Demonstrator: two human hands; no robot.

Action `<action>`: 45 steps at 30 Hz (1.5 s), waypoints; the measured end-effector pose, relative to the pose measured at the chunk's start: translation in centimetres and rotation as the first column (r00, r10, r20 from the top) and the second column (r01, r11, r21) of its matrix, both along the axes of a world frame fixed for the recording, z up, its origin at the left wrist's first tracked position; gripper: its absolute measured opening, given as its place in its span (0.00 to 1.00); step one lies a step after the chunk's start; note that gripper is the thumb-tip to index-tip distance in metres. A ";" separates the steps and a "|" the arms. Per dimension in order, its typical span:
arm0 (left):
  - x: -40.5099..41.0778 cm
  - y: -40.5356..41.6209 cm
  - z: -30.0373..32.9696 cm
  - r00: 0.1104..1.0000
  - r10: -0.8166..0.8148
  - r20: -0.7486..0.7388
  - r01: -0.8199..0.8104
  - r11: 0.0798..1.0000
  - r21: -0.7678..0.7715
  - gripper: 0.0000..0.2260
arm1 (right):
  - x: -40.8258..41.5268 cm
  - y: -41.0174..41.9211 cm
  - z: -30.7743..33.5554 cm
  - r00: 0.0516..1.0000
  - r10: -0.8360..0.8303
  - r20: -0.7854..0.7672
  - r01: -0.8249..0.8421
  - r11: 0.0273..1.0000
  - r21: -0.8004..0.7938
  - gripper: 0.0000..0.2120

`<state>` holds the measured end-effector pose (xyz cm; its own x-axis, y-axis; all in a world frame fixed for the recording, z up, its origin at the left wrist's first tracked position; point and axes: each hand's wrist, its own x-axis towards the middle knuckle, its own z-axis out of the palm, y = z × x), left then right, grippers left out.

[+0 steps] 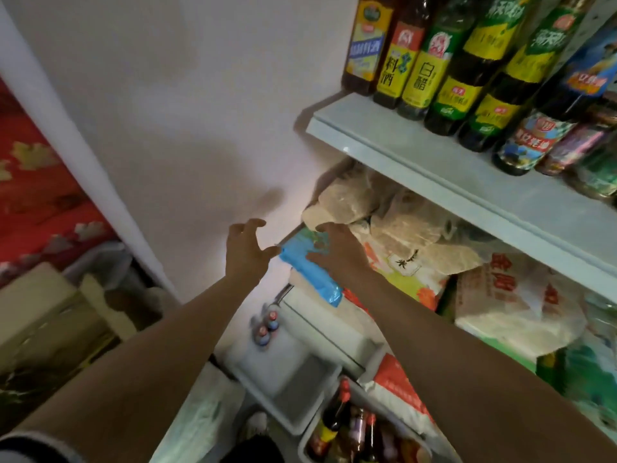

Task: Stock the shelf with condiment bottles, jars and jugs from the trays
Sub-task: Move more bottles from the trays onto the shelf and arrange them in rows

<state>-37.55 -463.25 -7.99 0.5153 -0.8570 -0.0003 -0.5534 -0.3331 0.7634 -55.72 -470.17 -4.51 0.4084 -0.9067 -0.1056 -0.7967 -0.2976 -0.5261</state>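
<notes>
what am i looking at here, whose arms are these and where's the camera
There is one picture, taken by a camera worn on a person's head, looking forward and down, so the two bare arms are that person's own. No machine is involved.

The left hand is in the air with fingers spread, holding nothing. The right hand lies on a blue packet on a pile of bags on a lower shelf; whether it grips the packet is unclear.

The white shelf above carries a row of bottles with yellow and green labels. At the bottom are grey trays: one looks mostly bare, another holds more bottles waiting to go up.
</notes>
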 end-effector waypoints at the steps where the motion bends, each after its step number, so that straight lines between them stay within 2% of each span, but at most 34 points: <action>1: 0.3 0.4 -1.1 1.000 0.005 0.002 -0.005 1.000 0.023 0.27 | 0.3 0.2 -1.4 1.000 0.010 -0.010 -0.009 0.999 0.035 0.30; 9: 2.2 1.4 -11.5 0.999 0.026 -0.048 -0.015 0.976 0.217 0.26 | 0.9 -1.0 -13.1 0.994 0.058 -0.090 -0.039 0.980 0.198 0.30; 16: 3.6 -0.5 -23.4 0.998 -0.018 -0.057 0.035 0.946 0.323 0.24 | 2.2 -3.7 -25.5 0.996 -0.008 -0.084 0.032 0.958 0.285 0.26; 26: 3.2 -1.8 -44.9 0.963 0.126 -0.236 -0.003 0.887 0.461 0.21 | 5.0 -5.9 -46.8 0.999 -0.038 -0.016 0.041 0.932 0.361 0.20; 32: 3.1 -2.5 -56.0 0.933 0.207 -0.293 -0.029 0.858 0.514 0.22 | 8.0 -7.9 -58.2 0.997 -0.074 0.025 0.059 0.918 0.393 0.20; 38: 2.7 -2.1 -61.5 0.936 0.162 -0.312 -0.017 0.908 0.419 0.15 | 9.7 -7.8 -64.9 0.990 -0.103 0.100 0.047 0.893 0.448 0.19; 45: 3.2 -2.1 -62.9 0.941 0.087 -0.326 0.037 0.933 0.357 0.15 | 9.6 -7.8 -66.0 0.972 -0.114 0.204 0.028 0.923 0.383 0.13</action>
<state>-34.33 -465.40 -70.94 0.4531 -0.7550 -0.4741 -0.2775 -0.6248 0.7298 -46.13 -478.00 -70.52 0.3961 -0.8450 -0.3592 -0.6610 0.0091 -0.7503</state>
